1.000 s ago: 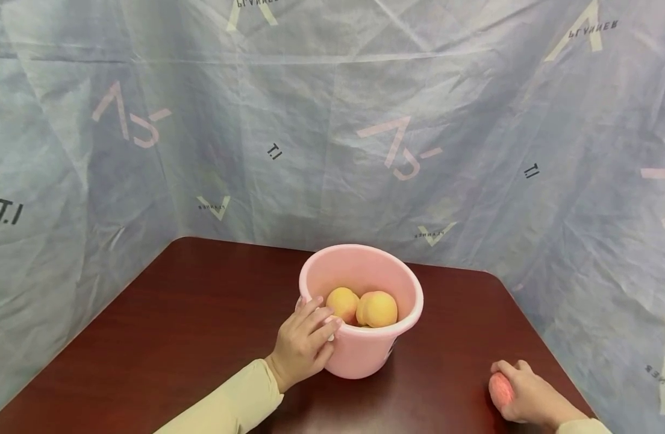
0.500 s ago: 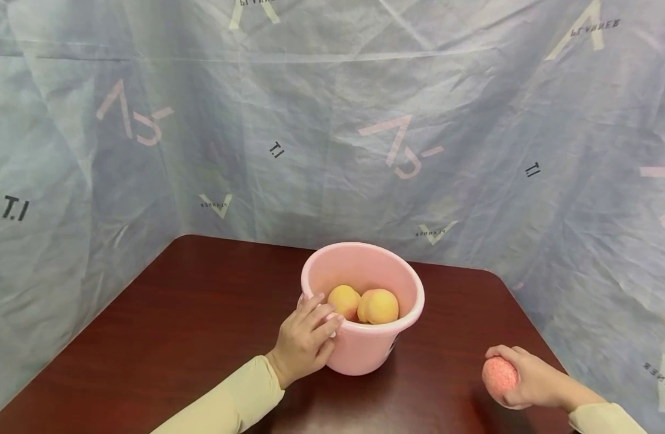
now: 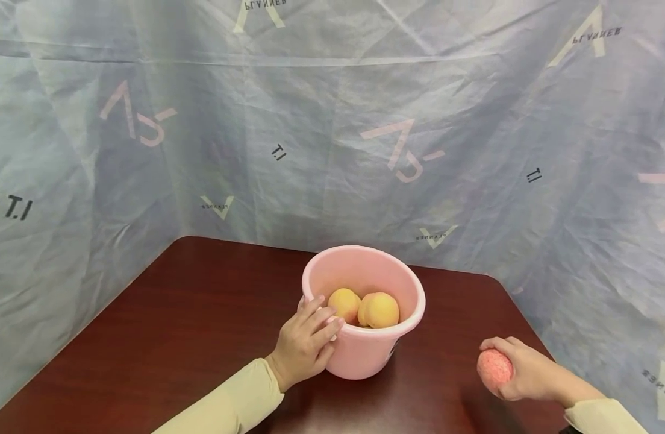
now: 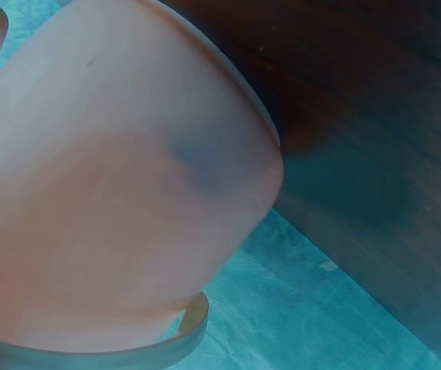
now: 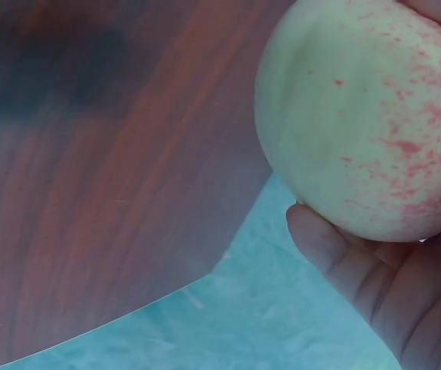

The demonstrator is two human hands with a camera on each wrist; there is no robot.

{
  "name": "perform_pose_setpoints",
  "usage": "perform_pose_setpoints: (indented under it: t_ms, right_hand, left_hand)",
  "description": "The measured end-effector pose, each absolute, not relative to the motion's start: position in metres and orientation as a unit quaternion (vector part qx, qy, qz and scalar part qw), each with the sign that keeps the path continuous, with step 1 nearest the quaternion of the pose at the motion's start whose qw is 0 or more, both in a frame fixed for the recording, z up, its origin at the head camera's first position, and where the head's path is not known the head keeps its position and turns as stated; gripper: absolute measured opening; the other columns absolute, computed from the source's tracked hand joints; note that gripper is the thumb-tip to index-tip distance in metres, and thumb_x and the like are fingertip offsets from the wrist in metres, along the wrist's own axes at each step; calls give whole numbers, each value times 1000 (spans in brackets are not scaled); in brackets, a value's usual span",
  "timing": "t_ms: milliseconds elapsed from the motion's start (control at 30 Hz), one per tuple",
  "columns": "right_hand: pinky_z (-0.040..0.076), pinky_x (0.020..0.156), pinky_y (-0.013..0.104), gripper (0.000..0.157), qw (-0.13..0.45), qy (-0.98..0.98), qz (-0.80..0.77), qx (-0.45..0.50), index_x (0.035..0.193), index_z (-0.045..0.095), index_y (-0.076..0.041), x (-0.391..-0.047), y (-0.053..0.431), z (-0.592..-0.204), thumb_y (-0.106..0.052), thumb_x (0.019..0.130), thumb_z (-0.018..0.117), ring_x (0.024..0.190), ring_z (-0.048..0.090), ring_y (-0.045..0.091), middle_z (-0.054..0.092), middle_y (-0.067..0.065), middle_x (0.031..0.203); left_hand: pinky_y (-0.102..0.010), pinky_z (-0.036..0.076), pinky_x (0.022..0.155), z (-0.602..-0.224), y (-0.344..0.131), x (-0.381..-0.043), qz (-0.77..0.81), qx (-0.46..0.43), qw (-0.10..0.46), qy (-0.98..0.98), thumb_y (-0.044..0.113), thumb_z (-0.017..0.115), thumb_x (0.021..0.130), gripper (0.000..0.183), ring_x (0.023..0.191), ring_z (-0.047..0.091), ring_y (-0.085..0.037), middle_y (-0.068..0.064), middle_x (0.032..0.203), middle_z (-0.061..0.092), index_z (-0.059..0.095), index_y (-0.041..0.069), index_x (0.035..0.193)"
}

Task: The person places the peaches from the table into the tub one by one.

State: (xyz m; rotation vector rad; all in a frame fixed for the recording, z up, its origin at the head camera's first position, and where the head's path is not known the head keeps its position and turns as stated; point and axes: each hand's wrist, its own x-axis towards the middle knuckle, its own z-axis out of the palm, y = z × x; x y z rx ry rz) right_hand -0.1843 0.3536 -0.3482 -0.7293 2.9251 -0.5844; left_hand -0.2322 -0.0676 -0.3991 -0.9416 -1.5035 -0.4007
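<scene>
A pink bucket (image 3: 359, 355) stands on the table with several yellow-orange peaches (image 3: 384, 310) inside. My left hand (image 3: 305, 340) holds its near left rim, fingers draped over the edge; the thumb is hidden. The bucket's pale side (image 4: 128, 193) fills much of the left wrist view. To the right of the bucket and apart from it, my right hand (image 3: 533, 371) grips a pinkish-red peach (image 3: 494, 369) above the tabletop. In the right wrist view the same peach (image 5: 359, 116) shows a pale side with red flecks, and the thumb (image 5: 321, 239) presses against it.
The dark red-brown table (image 3: 202, 313) has rounded far corners. Grey-blue cloth (image 3: 321, 120) with printed letters hangs behind it and along both sides. A shadow lies on the table below the right hand.
My right hand has lifted the pinkish-red peach off the table near its right edge and brought it slightly up and left. The left hand has stayed on the bucket's rim.
</scene>
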Motion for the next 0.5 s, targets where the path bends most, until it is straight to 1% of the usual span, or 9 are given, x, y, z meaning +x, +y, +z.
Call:
perform_pose_setpoints:
  t_ms: [167, 367, 500]
  right_hand:
    - [43, 56, 24, 64, 2, 954, -174, -242, 113, 53, -15, -185, 348, -341, -10, 54, 77, 69, 49, 1, 50, 9, 101]
    - [43, 56, 24, 64, -9, 950, -172, -260, 112, 54, -15, -187, 342, -334, -10, 54, 79, 71, 49, 1, 50, 8, 101]
    - [43, 56, 24, 65, -32, 947, -168, -273, 112, 55, -17, -186, 341, -334, -11, 53, 81, 74, 48, 1, 50, 7, 101]
  left_hand:
    - [-44, 51, 84, -399, -68, -233, -171, -408, 611, -657, 16, 45, 91, 24, 102, 62, -33, -8, 98, 64, 67, 10, 97]
    - [-46, 51, 83, -400, -68, -231, -179, -401, 608, -661, 17, 44, 93, 25, 103, 62, -34, -9, 99, 64, 68, 10, 96]
    - [-46, 50, 85, -402, -66, -228, -183, -402, 600, -667, 16, 43, 93, 26, 104, 61, -34, -9, 100, 64, 68, 9, 97]
